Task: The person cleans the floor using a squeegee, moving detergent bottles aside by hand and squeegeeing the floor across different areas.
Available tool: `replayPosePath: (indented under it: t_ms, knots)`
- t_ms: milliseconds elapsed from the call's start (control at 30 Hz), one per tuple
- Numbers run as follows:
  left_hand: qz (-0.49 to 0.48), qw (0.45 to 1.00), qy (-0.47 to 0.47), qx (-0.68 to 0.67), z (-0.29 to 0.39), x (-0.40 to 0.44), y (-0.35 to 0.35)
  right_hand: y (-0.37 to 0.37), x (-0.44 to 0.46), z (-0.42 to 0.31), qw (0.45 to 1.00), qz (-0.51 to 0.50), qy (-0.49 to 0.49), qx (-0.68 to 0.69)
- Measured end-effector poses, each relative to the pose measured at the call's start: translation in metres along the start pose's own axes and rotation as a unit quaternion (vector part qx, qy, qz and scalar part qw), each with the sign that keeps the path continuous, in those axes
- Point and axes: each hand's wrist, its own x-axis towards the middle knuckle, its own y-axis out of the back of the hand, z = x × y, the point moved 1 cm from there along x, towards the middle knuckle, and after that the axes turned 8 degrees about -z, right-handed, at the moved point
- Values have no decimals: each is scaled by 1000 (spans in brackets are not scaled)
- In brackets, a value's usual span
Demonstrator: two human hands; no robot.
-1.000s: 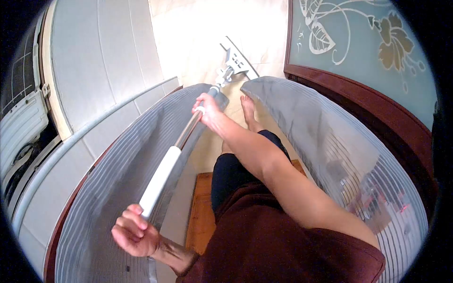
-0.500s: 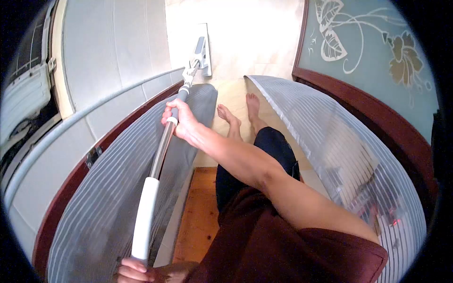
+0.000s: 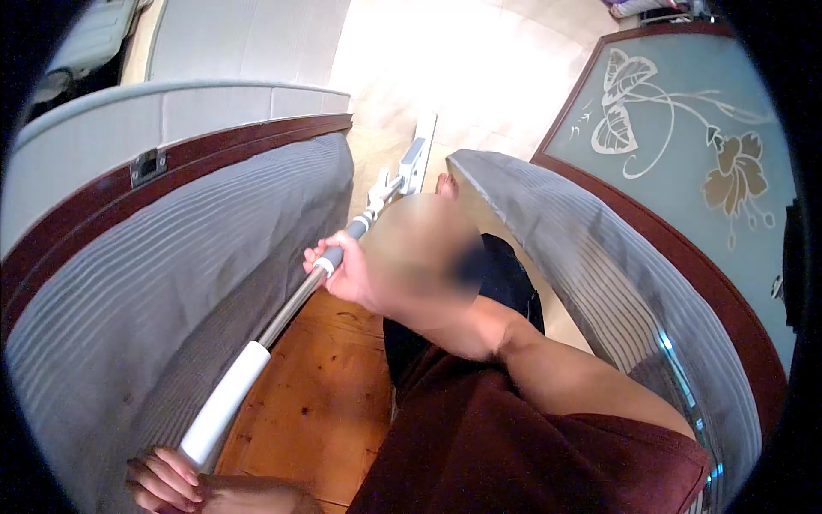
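Currently, both hands are holding the mop [image 3: 293, 307], which is slanting from the lower left of the frame up to the upper middle. The right hand [image 3: 347, 270], left of centre, is wrapping around the grey collar [image 3: 329, 257], while the left hand [image 3: 167, 480], at the bottom left, is curling its fingers over the end of the white grip [image 3: 224, 403]. The step in hand seems to be a stroke, with the mop head [image 3: 412, 163] reaching toward the pale floor [image 3: 488, 77]; whether its whole underside is touching cannot be told. A blurred patch is hiding part of the right forearm. A further stroke would probably be calling for the right hand to steer and the left to drive, with the head staying clear of the bare foot [image 3: 446, 185] and right-hand curtain [image 3: 599, 248] just beside it.
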Motion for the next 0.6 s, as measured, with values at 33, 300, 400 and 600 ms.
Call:
replayPosePath:
  t_ms: [33,300,400,600]
  knots:
    - [5,1000,-2,2,6,-7,-1,9,-6,11,1000,4,-7,15]
    - [41,995,90,0,17,-15,-11,97,-36,73,996,44,-78,7]
    - [53,991,123,30,5,-23,-32,126,-47,86,993,63,-100,-16]
    - [-192,980,60,0,2,-94,-51,198,-72,111,976,47,-152,-147]
